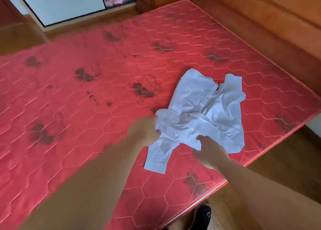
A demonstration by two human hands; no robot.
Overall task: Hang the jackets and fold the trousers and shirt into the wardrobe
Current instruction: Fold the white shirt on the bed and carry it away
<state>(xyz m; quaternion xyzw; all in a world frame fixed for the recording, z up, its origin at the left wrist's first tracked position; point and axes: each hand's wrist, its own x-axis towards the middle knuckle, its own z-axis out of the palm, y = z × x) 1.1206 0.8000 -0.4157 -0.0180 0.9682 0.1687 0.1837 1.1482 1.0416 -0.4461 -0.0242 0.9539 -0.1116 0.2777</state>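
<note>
A pale blue button-up shirt (205, 111) lies crumpled on the red quilted mattress (86, 108), near its right front corner, with one sleeve trailing toward me. My left hand (143, 129) grips the shirt's left edge in curled fingers. At the shirt's near edge, my right hand (209, 151) pinches the fabric beside the sleeve. No jackets, trousers or wardrobe interior show in this view.
A wooden headboard (260, 21) runs along the mattress's far right side. Beyond the bed's far edge stands a white panel with a dark frame (60, 3). Wooden floor (286, 160) lies to the right, and a dark shoe (202, 214) shows at the bottom.
</note>
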